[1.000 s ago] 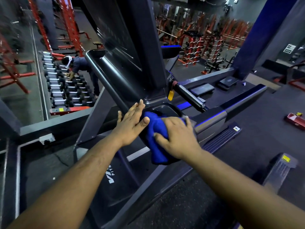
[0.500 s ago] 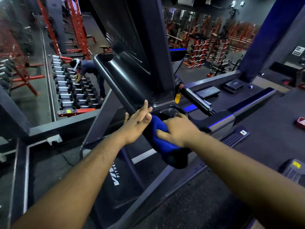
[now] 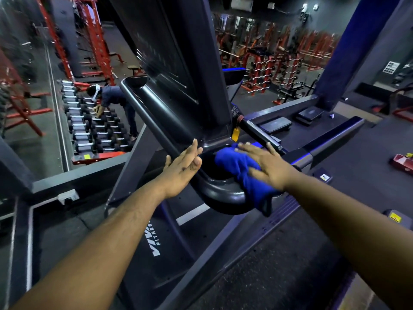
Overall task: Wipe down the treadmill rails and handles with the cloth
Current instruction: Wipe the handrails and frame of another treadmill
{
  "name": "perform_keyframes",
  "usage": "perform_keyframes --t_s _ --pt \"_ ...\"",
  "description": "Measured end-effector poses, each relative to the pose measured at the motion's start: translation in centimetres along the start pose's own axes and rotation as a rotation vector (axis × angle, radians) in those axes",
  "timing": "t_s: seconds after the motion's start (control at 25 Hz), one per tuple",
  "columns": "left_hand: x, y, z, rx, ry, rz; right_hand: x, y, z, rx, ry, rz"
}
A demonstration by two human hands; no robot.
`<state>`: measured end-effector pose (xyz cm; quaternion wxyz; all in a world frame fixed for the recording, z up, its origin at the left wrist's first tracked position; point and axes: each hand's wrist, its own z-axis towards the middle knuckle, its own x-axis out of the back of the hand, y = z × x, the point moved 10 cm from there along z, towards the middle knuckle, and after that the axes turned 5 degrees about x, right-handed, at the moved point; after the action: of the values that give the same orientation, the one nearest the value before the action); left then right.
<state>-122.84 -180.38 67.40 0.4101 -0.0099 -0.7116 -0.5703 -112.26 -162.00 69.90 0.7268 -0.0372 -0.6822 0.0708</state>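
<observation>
Right hand (image 3: 269,167) lies flat, fingers straight, pressing the cloth (image 3: 240,173) onto the console (image 3: 220,193) rim of the treadmill. The cloth is blue, bunched over the rim's right side; one end dips into the cup well (image 3: 209,163), the other hangs off the rim's near edge.

Left hand (image 3: 182,166) sits open, fingers straight and together, resting against the left rail (image 3: 152,115) where it meets the console. It holds nothing. I think the palm touches the rail, but the edge is dark and I cannot be sure.

Yellow tag (image 3: 235,133) hangs just beyond the cloth, at the foot of the upright (image 3: 196,70). Right handle (image 3: 260,132) runs off behind my right fingers.

Beyond the left rail, on the floor below: a dumbbell rack (image 3: 93,128), with a person (image 3: 116,101) bent over it. Red frames (image 3: 274,63) stand far back.
</observation>
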Motion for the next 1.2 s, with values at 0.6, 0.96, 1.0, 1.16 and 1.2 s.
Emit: perform_keyframes --t_s 0.6,0.96,1.0,1.16,1.2 --pt "-0.3 0.4 0.0 0.012 0.034 0.202 0.0 -0.6 -4.7 -0.19 0.347 -0.022" --pt "-5.5 8.8 -0.1 -0.157 0.169 0.699 -1.7 -2.0 -7.5 -0.187 0.433 0.068" --pt "-6.2 9.4 0.2 -0.162 0.164 0.723 -1.0 1.9 -8.0 -0.289 0.468 0.088" --pt "-9.3 11.2 2.1 -0.126 0.127 0.793 0.4 11.1 -9.2 -0.629 0.484 0.144" --pt "-10.0 11.5 2.8 -0.117 0.124 0.811 0.4 9.6 -8.3 -0.543 0.485 0.124"
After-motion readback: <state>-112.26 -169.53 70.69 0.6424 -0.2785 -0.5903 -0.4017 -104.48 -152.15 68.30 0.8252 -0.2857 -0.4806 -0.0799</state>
